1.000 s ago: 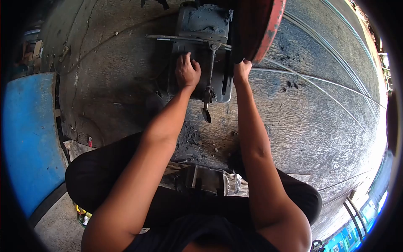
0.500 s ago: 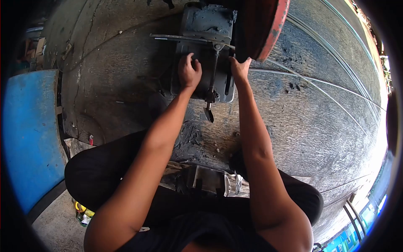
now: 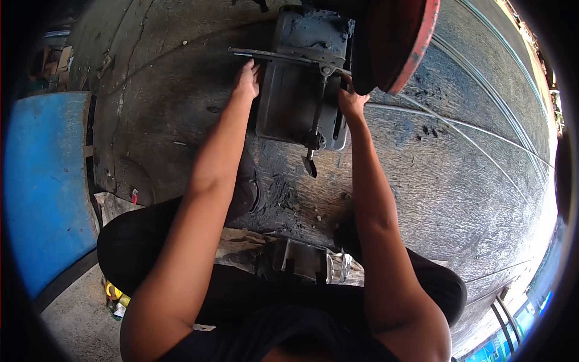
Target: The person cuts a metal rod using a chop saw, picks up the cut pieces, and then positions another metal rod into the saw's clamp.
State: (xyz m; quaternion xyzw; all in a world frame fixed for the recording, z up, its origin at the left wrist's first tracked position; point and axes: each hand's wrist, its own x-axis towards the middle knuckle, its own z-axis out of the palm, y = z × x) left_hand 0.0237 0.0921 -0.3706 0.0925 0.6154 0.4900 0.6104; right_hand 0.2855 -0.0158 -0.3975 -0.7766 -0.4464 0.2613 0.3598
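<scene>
A dark metal machine base [image 3: 289, 99] with a screw vise lies on the worn board, caked with black grime at its far end. The vise's threaded rod [image 3: 318, 111] runs toward me and ends in a small crank handle [image 3: 310, 166]. My left hand [image 3: 247, 80] is at the base's left side, fingers stretched out, just under the end of a flat metal bar [image 3: 265, 54] that crosses the base. On the right edge of the base rests my right hand [image 3: 354, 101], thumb and fingers spread, some fingertips hidden. Just beyond it stands a red-rimmed round guard [image 3: 416, 51].
Long thin metal rods [image 3: 482, 78] lie across the board [image 3: 434, 181] on the right. At the left is a blue panel [image 3: 45, 193]. A small metal box-shaped part [image 3: 301, 259] sits close to me between my legs.
My left hand has moved from over the base to its left side, fingers straightening. My right hand stays at the right edge. The whole view has shifted slightly.
</scene>
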